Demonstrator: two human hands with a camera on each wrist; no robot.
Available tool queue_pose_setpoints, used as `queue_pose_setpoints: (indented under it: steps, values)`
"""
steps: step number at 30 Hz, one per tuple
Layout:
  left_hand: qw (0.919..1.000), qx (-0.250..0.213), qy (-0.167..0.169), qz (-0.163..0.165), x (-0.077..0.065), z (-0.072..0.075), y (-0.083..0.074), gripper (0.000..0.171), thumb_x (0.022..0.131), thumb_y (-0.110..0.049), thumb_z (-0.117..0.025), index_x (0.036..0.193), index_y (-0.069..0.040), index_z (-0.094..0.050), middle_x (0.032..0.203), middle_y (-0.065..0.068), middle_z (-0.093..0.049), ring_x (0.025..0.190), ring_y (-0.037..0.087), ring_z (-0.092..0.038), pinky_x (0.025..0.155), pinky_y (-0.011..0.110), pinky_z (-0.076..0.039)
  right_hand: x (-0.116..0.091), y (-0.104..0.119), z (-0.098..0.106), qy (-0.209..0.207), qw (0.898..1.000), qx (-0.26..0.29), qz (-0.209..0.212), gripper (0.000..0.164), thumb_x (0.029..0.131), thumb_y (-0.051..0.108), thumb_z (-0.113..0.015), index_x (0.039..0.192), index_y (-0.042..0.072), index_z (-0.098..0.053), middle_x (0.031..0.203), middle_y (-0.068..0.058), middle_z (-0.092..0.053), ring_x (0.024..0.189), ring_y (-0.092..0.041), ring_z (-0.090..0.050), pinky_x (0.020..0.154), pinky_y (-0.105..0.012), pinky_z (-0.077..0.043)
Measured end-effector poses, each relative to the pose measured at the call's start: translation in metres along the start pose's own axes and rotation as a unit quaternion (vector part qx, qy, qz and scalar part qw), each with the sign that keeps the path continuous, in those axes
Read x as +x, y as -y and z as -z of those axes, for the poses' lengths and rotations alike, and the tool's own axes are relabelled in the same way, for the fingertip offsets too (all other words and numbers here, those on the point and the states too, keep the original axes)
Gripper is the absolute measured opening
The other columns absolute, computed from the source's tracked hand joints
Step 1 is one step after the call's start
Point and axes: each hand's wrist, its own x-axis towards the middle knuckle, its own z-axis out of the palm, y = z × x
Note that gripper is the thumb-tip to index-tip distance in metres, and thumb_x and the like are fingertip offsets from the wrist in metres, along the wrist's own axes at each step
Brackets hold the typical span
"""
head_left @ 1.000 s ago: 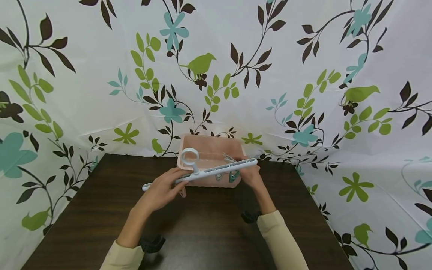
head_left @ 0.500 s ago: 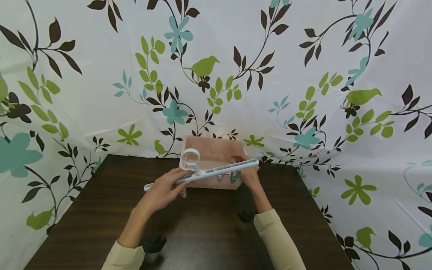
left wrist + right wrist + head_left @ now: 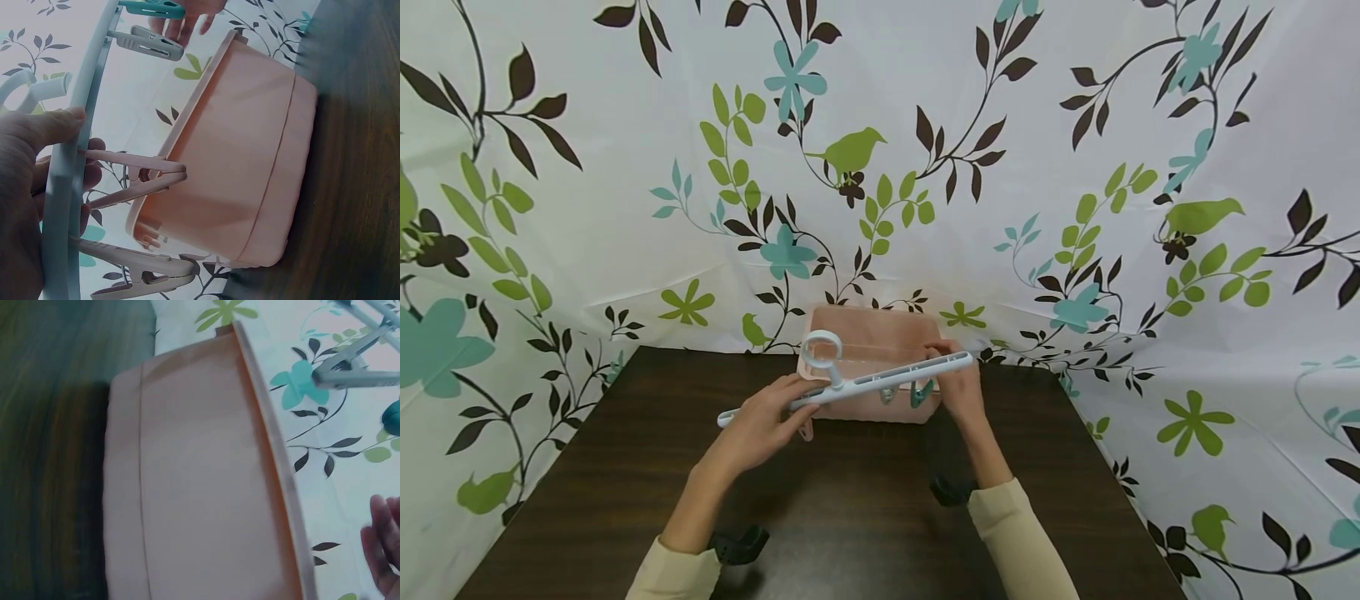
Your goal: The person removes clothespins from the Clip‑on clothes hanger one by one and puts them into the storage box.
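Note:
My left hand [image 3: 763, 425] grips a pale blue clip hanger [image 3: 895, 380] near its middle, beside the round hook [image 3: 822, 350]. The bar tilts, its right end higher. From it hang a teal clip [image 3: 153, 9], a grey clip [image 3: 150, 44], a pink clip [image 3: 140, 169] and a pinkish-grey clip [image 3: 144, 265]. Behind the hanger stands a peach plastic bin [image 3: 857, 407]. Near the bar's right end, my right hand [image 3: 961, 387] is over the bin's right side, partly hidden by the bar. In the right wrist view its loosely bent fingers [image 3: 375, 556] show nothing held.
The bin sits at the back of a dark wooden table [image 3: 850, 508], close to a leaf-and-bird patterned cloth [image 3: 880, 125] that hangs behind and at both sides. Black wrist mounts [image 3: 739, 545] show on both forearms.
A thin greyish thing showed at my right fingers a second ago. The hand dipped into the bin, and now it is raised without that thing. My left hand and the hanger barely moved.

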Motion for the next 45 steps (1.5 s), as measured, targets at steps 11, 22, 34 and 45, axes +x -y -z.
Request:
queue_pose_setpoints:
  steps: [11, 22, 34, 45]
  values:
    - [0.9998, 0.011, -0.018, -0.003, 0.0, 0.006, -0.001, 0.042, 0.105, -0.023, -0.073, 0.146, -0.026, -0.067, 0.122, -0.006, -0.067, 0.081, 0.002, -0.069, 0.085, 0.044, -0.057, -0.017, 0.013, 0.006, 0.016, 0.99, 0.139, -0.016, 0.028, 0.112, 0.015, -0.058, 0.122, -0.001, -0.077, 0.112, -0.009, -0.08, 0.109, -0.013, -0.07, 0.109, -0.04, -0.048]
    - [0.9988, 0.028, -0.038, -0.014, -0.001, 0.008, 0.003, 0.04, 0.105, -0.022, -0.073, 0.145, -0.025, -0.068, 0.11, -0.008, -0.064, 0.083, 0.002, -0.061, 0.075, 0.034, -0.051, -0.026, 0.011, 0.007, 0.131, 0.976, 0.168, 0.053, 0.028, 0.114, 0.022, -0.052, 0.12, 0.003, -0.072, 0.11, -0.015, -0.077, 0.112, -0.026, -0.07, 0.109, -0.034, -0.05]
    - [0.9993, 0.017, -0.034, -0.002, -0.002, 0.012, 0.001, 0.04, 0.106, -0.022, -0.072, 0.146, -0.025, -0.067, 0.114, -0.009, -0.064, 0.084, 0.002, -0.063, 0.078, 0.038, -0.055, -0.035, 0.01, 0.006, 0.174, 0.969, 0.16, 0.069, 0.021, 0.109, 0.011, -0.062, 0.123, -0.004, -0.066, 0.108, -0.02, -0.078, 0.107, -0.015, -0.074, 0.088, -0.032, -0.053]
    - [0.9995, 0.013, -0.03, 0.002, -0.003, 0.013, 0.001, 0.04, 0.106, -0.022, -0.071, 0.146, -0.024, -0.067, 0.116, -0.008, -0.064, 0.085, 0.004, -0.062, 0.078, 0.037, -0.055, -0.041, 0.003, 0.008, 0.182, 0.962, 0.191, 0.064, 0.023, 0.108, 0.005, -0.064, 0.125, -0.009, -0.068, 0.112, -0.002, -0.08, 0.108, -0.016, -0.077, 0.095, -0.031, -0.061]
